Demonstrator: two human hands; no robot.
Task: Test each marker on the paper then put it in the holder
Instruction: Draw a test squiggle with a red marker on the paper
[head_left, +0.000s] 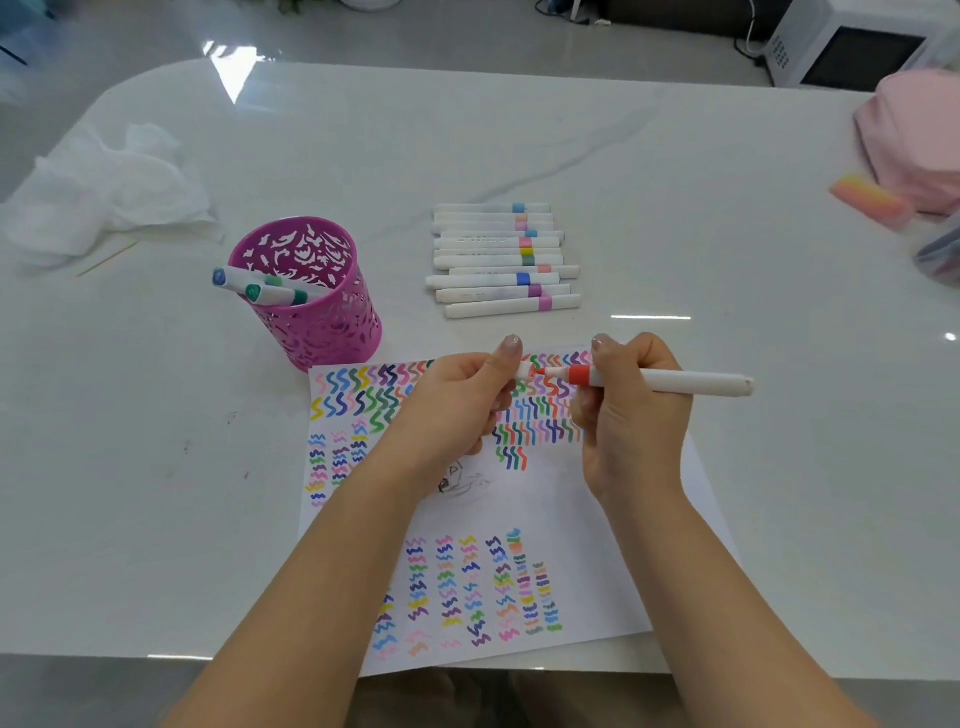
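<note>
My right grip (631, 410) pinched the orange marker (675, 383) level above the paper (571, 519) on the desk (701, 218). My left grip (457, 400) pinched its cap (525, 370) just off the tip, probably lined up for capping before the holder (311, 322).

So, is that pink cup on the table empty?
No, two capped markers lean inside the pink holder, their capped ends sticking out over its rim.
</note>
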